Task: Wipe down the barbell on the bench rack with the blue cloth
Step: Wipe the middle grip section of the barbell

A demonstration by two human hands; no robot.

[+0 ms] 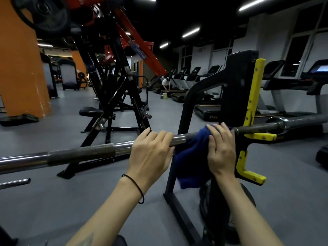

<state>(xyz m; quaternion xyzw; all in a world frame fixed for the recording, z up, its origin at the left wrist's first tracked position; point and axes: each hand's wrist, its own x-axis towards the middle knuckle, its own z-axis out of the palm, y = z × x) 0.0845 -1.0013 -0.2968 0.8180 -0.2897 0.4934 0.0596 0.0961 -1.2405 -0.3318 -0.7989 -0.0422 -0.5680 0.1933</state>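
A long steel barbell [85, 152] crosses the view from lower left to right and rests on the yellow hook of the black bench rack [238, 89]. My left hand [150, 151] grips the bare shaft near the middle, fingers curled over the top. My right hand [221, 150] holds the blue cloth [191, 160] wrapped over the bar just left of the rack upright. Most of the cloth hangs loose below the bar. The bar's sleeve [298, 121] sticks out beyond the rack to the right.
A black and red plate-loaded machine [113, 82] with a seat stands behind the bar at left. Treadmills [284, 103] line the right wall. A person [166, 84] crouches far back by a treadmill. A weight plate [229, 206] leans at the rack's foot. An orange pillar [21, 68] stands left.
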